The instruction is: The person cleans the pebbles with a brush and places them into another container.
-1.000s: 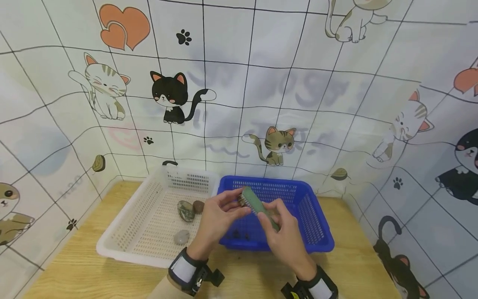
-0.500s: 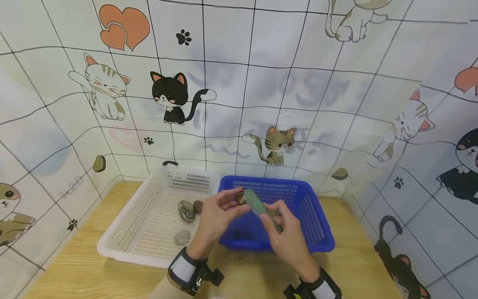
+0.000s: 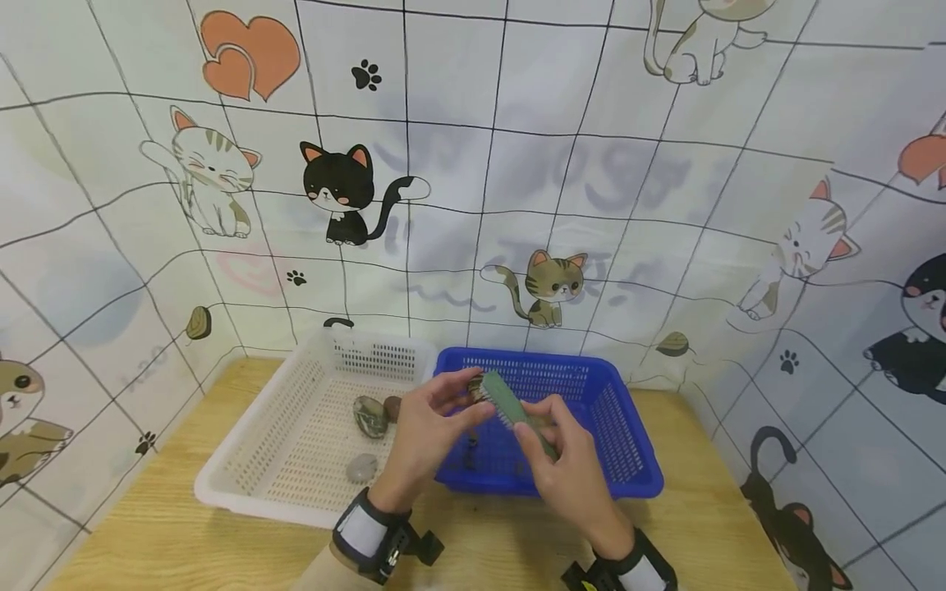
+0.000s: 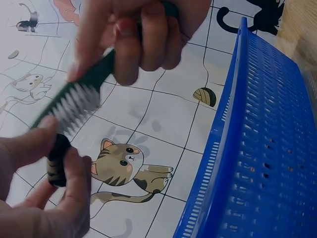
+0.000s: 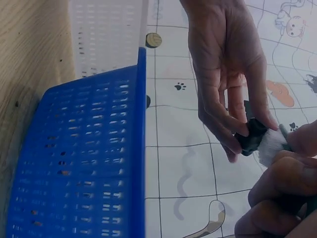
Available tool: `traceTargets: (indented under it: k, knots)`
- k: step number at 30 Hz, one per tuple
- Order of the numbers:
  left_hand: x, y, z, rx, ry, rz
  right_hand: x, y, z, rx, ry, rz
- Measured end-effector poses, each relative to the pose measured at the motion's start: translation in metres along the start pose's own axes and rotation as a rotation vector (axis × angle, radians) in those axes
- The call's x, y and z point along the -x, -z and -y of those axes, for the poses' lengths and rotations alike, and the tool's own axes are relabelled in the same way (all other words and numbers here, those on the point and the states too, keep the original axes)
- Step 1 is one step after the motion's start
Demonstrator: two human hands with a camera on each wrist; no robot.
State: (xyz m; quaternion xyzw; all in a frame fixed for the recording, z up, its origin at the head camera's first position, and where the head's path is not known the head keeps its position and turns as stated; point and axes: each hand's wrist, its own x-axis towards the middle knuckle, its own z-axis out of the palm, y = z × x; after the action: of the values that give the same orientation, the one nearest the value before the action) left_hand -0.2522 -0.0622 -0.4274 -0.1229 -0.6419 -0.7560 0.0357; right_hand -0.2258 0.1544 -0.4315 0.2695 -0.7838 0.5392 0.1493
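My left hand (image 3: 424, 427) pinches a small dark stone (image 4: 57, 163) with pale brown stripes between thumb and fingers. In my right hand (image 3: 565, 460) is a green scrubbing brush (image 3: 504, 400), gripped by its handle. The brush's white bristles (image 4: 77, 106) face the stone; in the right wrist view they meet its dark surface. Both hands are above the near side of a blue plastic basket (image 3: 643, 464). Fingers and the brush partly cover the stone in the head view.
Left of the blue basket stands a white perforated basket (image 3: 244, 505). Inside it lie a green mottled stone (image 3: 369, 417), a brown stone (image 3: 392, 408) and a pale grey stone (image 3: 362, 468). Small dark pieces (image 3: 470, 450) show in the blue basket. Both baskets stand on a wooden table (image 3: 709, 501).
My right hand and the brush have shifted slightly right and down since a second ago. The left hand keeps its pinch on the stone in nearly the same place.
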Motion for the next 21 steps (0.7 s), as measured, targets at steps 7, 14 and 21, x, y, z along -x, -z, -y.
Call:
traceTargets:
  k: [7, 14, 21]
  knots:
    - [0.002, 0.003, -0.002, 0.054, 0.012, 0.037, -0.006, -0.002, 0.008, 0.006, -0.030, -0.051]
    - [0.004, 0.002, -0.002, 0.078, -0.002, 0.057, 0.003, -0.004, 0.014, 0.004, -0.053, -0.056]
    - [0.006, 0.003, -0.005, 0.166, -0.012, 0.138, -0.003, -0.007, 0.021, 0.040, 0.017, -0.055]
